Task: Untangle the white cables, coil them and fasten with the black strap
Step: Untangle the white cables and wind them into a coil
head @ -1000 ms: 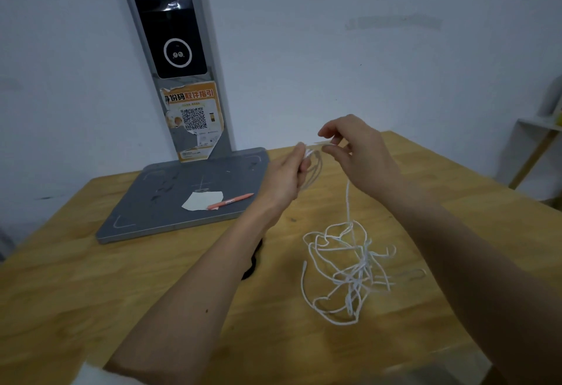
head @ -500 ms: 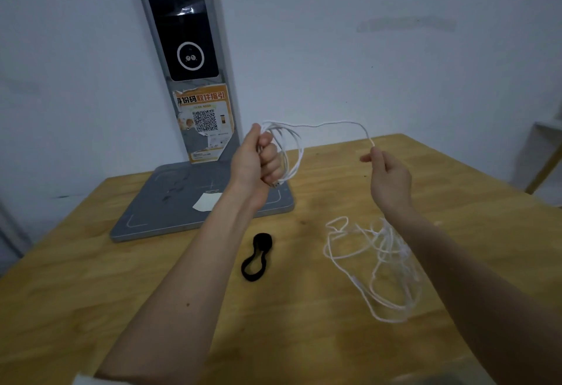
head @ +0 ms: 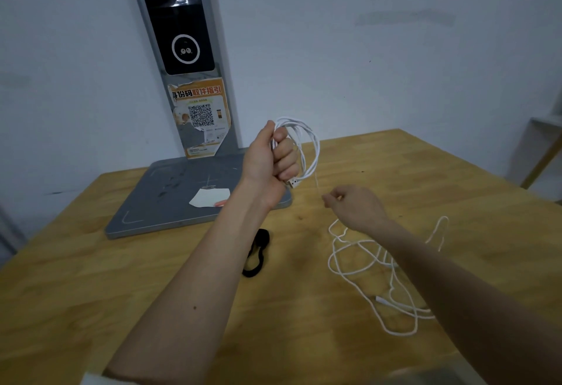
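At the far left, a flat grey metal base plate (head: 170,202) lies on the wooden table (head: 91,293), and a grey post with a glossy black panel (head: 179,19) stands up from it. A small white paper (head: 209,197) rests on the plate. Next, the black strap (head: 257,255) lies on the wood as a soft, narrow loop; its long axis runs away from the camera. Above it, the left hand (head: 269,156) is clenched around a white coil (head: 304,147) of smooth, round cable. The coil hangs as an upright oval, and a metal USB plug (head: 293,183) points down to the right. The right hand (head: 355,206) pinches a thin strand that rises to the coil. Under this forearm, the loose white cable (head: 365,266) sprawls in irregular loops on the table.
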